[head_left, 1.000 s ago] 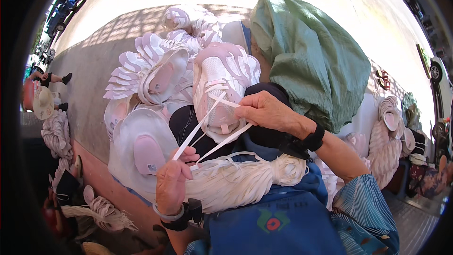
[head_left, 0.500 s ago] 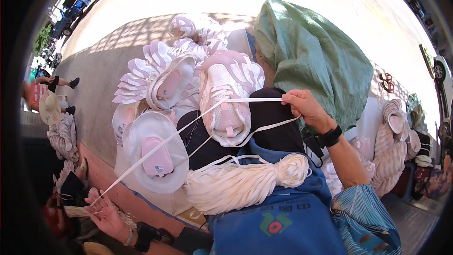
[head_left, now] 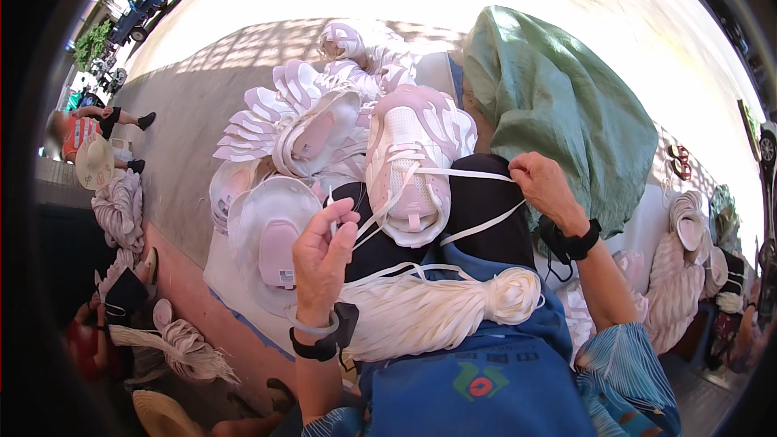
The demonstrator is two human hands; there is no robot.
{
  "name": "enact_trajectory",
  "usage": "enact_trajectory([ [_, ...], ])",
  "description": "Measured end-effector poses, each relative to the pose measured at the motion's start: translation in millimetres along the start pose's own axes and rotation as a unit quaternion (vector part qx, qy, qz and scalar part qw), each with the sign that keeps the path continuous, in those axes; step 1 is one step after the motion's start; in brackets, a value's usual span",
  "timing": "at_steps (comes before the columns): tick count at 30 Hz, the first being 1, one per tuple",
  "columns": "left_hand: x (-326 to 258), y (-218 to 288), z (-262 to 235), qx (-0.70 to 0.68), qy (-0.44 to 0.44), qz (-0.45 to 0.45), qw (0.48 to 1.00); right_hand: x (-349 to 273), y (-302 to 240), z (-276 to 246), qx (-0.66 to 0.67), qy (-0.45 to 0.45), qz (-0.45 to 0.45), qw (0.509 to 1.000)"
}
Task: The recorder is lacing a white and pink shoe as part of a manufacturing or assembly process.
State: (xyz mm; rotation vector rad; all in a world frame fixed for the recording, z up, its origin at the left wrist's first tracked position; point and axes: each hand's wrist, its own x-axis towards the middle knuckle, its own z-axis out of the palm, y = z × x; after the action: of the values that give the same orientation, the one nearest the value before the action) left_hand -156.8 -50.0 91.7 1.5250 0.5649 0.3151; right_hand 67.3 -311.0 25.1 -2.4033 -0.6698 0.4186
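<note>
Here's the sneaker upper (head_left: 425,154), toe end pointing away, sitting at the knees over black trousers (head_left: 486,214): white mesh and wavy white panels, soft pink overlays, and a little pink tab at the near end. Pale laces cross its middle, and a long white shoelace (head_left: 465,172) spreads out to the sides! The right hand (head_left: 550,190) is out wide, thumb and index finger pressed together on one strand, drawn nearly straight, with a second strand curving up toward the same hand. And the left hand (head_left: 324,251), raised on the near left of the upper, has thumb and index finger almost closed around what looks like a white lace end; the rest of its fingers are partly hidden. Below, a thick cream bundle of laces (head_left: 429,311) lies across the lap on a blue apron (head_left: 486,388). Off left, a pink-bottomed upper (head_left: 279,251) and more stacked uppers (head_left: 259,125); off right, the bulky green sheet (head_left: 566,113)
</note>
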Motion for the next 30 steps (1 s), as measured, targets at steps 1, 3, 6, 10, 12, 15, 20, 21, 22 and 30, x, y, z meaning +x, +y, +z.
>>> enact_trajectory([
  [1,11.7,-12.8,10.5,0.073,-0.027,0.01,0.997,-0.5,-9.0,0.3,-0.004,0.067,-0.047,0.997],
  [3,28.8,-47.5,9.2,0.258,-0.04,0.077,0.962,3.2,-36.1,0.2,-0.001,0.137,-0.105,0.985],
  [6,34.2,-46.8,18.6,0.31,-0.036,0.095,0.945,4.9,-62.2,4.4,0.082,0.04,-0.173,0.981],
  [10,37.3,-44.6,17.1,0.347,-0.071,0.122,0.927,8.6,-67.2,25.6,0.046,-0.024,-0.217,0.975],
  [12,37.2,-41.8,16.1,0.32,-0.086,0.039,0.943,13.7,-72.6,32.6,-0.03,-0.02,-0.222,0.974],
  [15,28.2,-53.5,9.4,0.366,-0.06,0.056,0.927,15.9,-82.1,36.6,-0.051,-0.033,-0.232,0.971],
  [20,26.1,-69.5,10.7,0.392,-0.052,0.152,0.906,13.3,-76.7,37.2,-0.041,-0.021,-0.222,0.974],
  [21,28.3,-70.5,15.5,0.399,-0.044,0.157,0.902,11.1,-76.5,34.9,-0.04,-0.007,-0.221,0.975],
  [22,30.3,-61.9,14.1,0.404,-0.039,0.161,0.899,10.4,-73.7,34.4,-0.016,0.0,-0.217,0.976],
  [30,70.0,-70.3,-5.6,0.52,-0.011,0.116,0.846,12.4,-72.6,44.1,-0.018,0.004,-0.245,0.969],
])
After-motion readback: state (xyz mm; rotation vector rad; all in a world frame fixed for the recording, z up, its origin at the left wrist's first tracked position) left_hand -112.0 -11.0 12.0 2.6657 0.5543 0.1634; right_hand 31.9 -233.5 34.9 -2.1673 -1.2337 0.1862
